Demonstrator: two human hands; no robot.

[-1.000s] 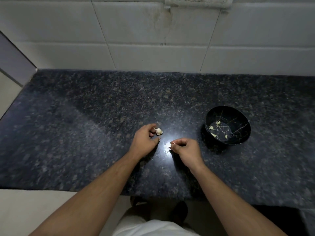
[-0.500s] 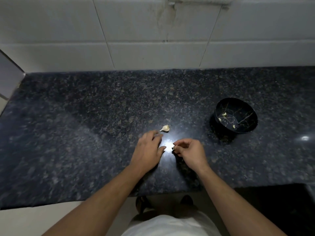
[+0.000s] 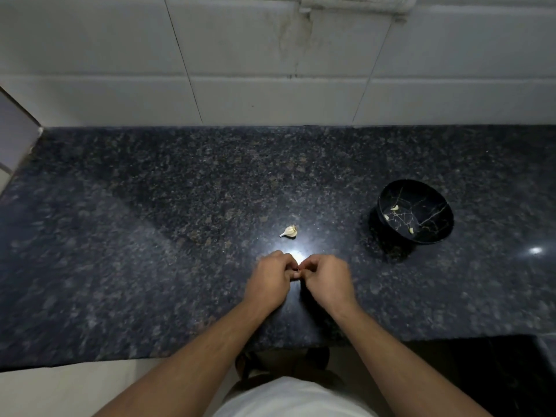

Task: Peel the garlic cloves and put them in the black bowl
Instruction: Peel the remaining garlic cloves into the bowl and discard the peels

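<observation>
Both hands [image 3: 298,273] meet near counter [image 3: 120,266] front edge.

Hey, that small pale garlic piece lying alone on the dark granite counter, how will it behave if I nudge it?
The small pale garlic piece looks tiny, so probably very light. On the glossy dark granite counter it would likely skid easily. Its tapered, lopsided shape suggests wobbling, not rolling straight.

There is one view only, from a wide-angle camera on the person's head, looking forward and steeply down. It sits close above the hands [image 3: 298,281], which meet near the middle of the frame, with both forearms running up from the bottom edge. Beyond the hands it takes in the dark table [image 3: 150,236] and the tiled wall [image 3: 240,55] behind.
</observation>
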